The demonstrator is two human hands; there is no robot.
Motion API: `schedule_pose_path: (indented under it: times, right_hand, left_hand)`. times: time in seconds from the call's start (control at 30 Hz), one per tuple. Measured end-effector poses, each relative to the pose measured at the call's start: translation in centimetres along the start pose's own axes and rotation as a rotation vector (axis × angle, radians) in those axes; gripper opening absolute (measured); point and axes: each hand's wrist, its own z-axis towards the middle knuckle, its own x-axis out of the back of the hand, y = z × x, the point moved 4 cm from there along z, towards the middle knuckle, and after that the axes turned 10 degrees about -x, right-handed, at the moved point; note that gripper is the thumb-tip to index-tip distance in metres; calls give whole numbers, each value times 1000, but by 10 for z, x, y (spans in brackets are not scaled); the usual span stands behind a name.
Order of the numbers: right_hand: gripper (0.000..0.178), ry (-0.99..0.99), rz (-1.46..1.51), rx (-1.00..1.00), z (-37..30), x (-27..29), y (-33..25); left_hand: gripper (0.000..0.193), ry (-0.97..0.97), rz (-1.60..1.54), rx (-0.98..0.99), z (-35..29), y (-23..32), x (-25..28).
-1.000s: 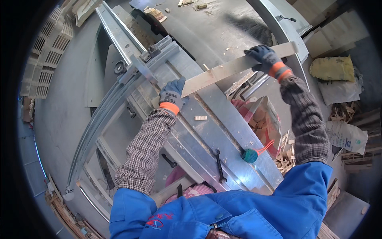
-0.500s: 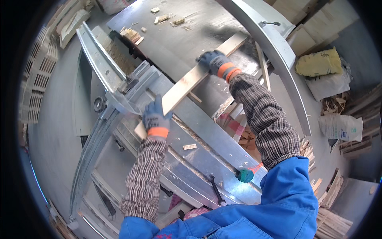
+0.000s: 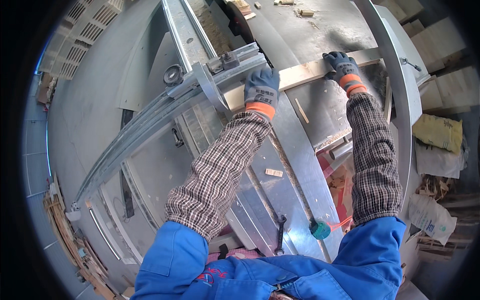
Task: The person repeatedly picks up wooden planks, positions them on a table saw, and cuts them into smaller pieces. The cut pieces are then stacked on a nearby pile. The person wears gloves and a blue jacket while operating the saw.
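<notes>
The wooden board (image 3: 305, 73) spans the metal surface (image 3: 300, 150), its left end near the metal bracket (image 3: 210, 86). Our left hand (image 3: 262, 90) and right hand (image 3: 341, 66) have fingers closed over it, though the left grip's underside is hidden; uneven pressure could skew it.

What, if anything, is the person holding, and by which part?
A pale wooden board: the left hand near its left end, the right hand farther along, short of its right end.

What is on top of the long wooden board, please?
The gloved left hand and the gloved right hand are on the board. The wood directly beneath both hands is covered and cannot be seen.
</notes>
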Motion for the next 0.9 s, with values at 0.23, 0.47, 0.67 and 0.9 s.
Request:
schedule_pose_path:
  times: [0.23, 0.47, 0.67, 0.9]
  right_hand:
    - [73, -78, -52, -44, 22, -6, -10]
    - [73, 16, 50, -44, 36, -8, -24]
    - [74, -35, 66, -25, 31, 8, -46]
    - [77, -196, 8, -79, 33, 13, -56]
  left_hand:
    - [81, 0, 82, 202, -5, -28, 13]
    - [82, -246, 261, 248, 18, -36, 1]
    - [80, -219, 263, 254, 15, -36, 6]
    - [83, -257, 248, 272, 17, -36, 8]
